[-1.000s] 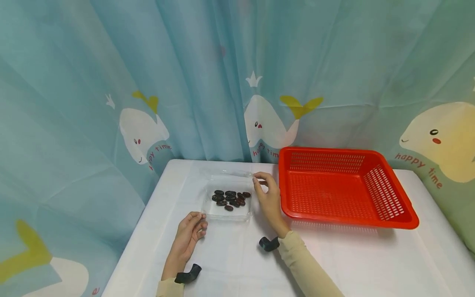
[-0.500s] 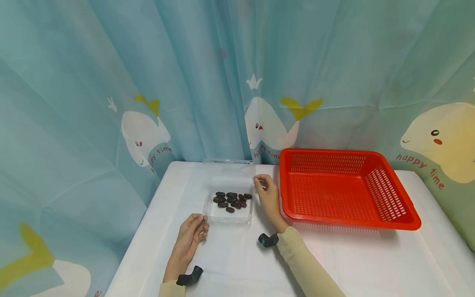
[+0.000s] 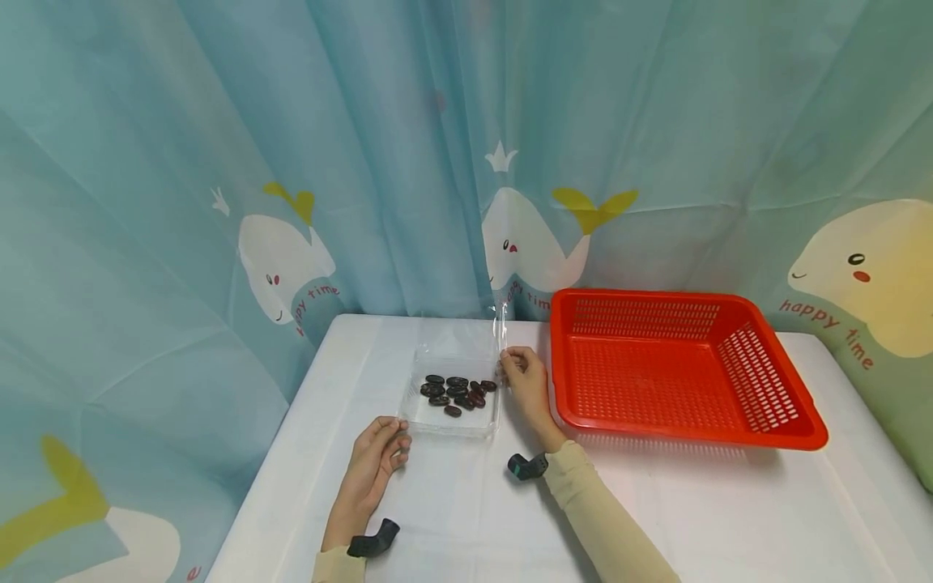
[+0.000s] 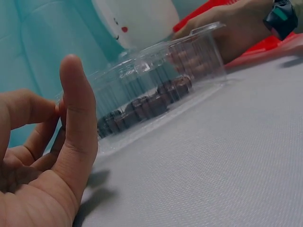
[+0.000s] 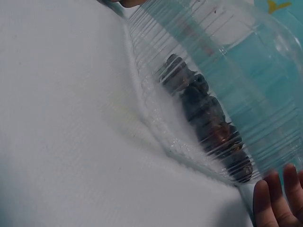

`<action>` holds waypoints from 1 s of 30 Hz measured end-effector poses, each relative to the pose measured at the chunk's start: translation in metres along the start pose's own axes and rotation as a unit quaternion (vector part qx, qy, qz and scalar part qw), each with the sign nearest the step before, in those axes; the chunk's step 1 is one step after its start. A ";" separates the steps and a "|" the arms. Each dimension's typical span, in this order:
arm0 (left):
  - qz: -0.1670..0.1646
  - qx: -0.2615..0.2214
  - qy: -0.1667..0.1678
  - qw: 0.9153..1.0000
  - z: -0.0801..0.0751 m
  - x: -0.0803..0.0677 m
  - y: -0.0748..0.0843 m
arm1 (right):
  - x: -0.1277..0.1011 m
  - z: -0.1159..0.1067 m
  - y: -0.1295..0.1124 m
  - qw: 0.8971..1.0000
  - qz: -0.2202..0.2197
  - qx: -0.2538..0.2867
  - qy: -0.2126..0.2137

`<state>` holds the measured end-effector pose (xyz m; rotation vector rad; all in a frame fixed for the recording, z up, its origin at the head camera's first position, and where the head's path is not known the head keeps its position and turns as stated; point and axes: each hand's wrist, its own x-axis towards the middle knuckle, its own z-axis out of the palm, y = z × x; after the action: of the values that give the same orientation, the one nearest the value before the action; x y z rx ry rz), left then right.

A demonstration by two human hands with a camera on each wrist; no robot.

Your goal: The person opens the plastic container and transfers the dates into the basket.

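A clear plastic clamshell box [image 3: 448, 431] stands on the white table with several dark brown dates [image 3: 432, 390] in its base. Its transparent lid [image 3: 461, 334] is raised at the back, hinged away from the base. My left hand [image 3: 370, 463] pinches the front left corner; in the left wrist view the thumb [image 4: 79, 113] stands upright beside the box wall. At the back right corner, near the hinge, my right hand [image 3: 528, 389] holds the box between thumb and fingers. Fingertips [image 5: 265, 203] of that hand show at the ribbed wall in the right wrist view.
A red perforated plastic basket [image 3: 641, 364] stands just right of my right hand, near the table's back edge. A light blue curtain [image 3: 408, 162] with whale prints hangs behind the white table [image 3: 452, 518].
The lid, low behind the base a second ago, has opened out backward and now stands higher, its right edge visible. Both hands stay nearly in place, the right fingers slightly lower.
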<state>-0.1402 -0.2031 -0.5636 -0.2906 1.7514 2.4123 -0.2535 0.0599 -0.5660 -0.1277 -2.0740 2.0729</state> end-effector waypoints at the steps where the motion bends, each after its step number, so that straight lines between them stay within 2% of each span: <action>1: -0.002 -0.001 0.002 1.000 0.000 0.000 0.000 | 0.000 0.000 0.000 1.000 0.005 -0.002 0.000; 12: -0.011 0.002 0.011 1.000 0.002 0.001 0.002 | 0.003 -0.001 -0.002 1.000 0.026 -0.004 0.007; 17: -0.018 0.000 0.020 1.000 0.003 0.001 0.002 | 0.005 -0.001 -0.003 0.999 0.039 0.013 0.010; 22: -0.020 -0.010 0.019 1.000 0.003 0.001 0.003 | 0.005 -0.001 -0.005 0.999 0.044 0.008 0.002; 25: -0.017 -0.002 0.019 1.000 0.004 0.000 0.004 | 0.001 -0.002 -0.015 0.999 0.045 0.006 -0.009; 30: -0.009 0.009 0.032 0.999 0.004 -0.001 0.009 | 0.001 -0.003 -0.016 0.999 0.047 0.004 -0.014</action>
<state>-0.1419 -0.2018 -0.5538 -0.3820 1.7887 2.3987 -0.2528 0.0627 -0.5502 -0.1988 -2.1137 2.1496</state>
